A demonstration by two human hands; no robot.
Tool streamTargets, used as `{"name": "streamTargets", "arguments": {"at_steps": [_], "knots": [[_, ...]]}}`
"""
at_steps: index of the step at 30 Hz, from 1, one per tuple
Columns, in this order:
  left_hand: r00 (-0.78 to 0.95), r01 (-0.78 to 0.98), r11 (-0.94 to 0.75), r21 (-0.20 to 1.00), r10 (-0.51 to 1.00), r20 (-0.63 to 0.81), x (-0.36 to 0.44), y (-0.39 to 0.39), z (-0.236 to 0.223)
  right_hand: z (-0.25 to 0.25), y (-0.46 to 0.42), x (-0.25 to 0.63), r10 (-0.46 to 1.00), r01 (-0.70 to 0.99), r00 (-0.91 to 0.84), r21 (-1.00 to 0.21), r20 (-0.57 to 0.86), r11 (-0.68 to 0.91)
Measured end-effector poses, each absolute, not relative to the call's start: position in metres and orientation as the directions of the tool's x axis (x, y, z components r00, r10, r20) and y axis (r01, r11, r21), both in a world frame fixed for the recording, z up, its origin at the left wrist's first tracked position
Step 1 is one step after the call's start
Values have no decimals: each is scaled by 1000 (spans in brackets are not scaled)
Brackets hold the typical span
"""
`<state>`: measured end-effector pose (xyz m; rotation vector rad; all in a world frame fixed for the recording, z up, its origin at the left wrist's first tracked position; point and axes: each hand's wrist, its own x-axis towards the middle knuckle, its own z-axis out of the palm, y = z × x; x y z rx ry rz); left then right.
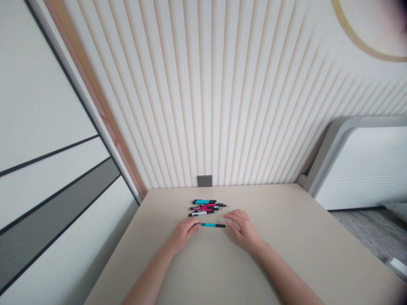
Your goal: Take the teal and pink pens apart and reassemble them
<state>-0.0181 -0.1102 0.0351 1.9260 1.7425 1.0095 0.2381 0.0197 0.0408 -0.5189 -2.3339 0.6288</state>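
My left hand [185, 232] pinches the left end of a blue pen [212, 225] with a black grip. The pen lies level, its black end pointing right toward my other hand. My right hand [243, 228] is open beside that end, thumb and fingers apart, holding nothing. Just beyond the blue pen, a loose pile of several pens lies crosswise: a white and black pen [200, 214] nearest, red and black pens [206, 207] in the middle, and blue and black pens [205, 201] at the back.
The beige table [210, 271] runs back to a ribbed white wall [206, 93]. A dark socket plate [204, 181] sits on the wall at the table's far edge. A white and grey cabinet [57, 203] rises at left; a bed headboard [362, 161] stands at right.
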Motion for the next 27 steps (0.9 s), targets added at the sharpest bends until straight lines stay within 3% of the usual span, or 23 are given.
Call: {"name": "streamTargets", "arguments": {"at_steps": [3,8,13,22,27], "knots": [[5,720,-239,652,941,339,-19,-111,32,45,9,234,431,176,-786,-507,444,844],[27,722,-287,630,921,388,-16,-111,33,36,7,231,446,211,-801,-508,400,835],[6,719,-217,660,952,306,-11,-110,37,26,10,230,462,243,-763,-461,452,853],[-26,633,-96,768,989,145,-5,-110,41,32,11,232,348,274,-743,-215,571,937],[11,704,-249,665,940,340,-12,-113,43,42,5,232,350,232,-781,-281,518,931]]}}
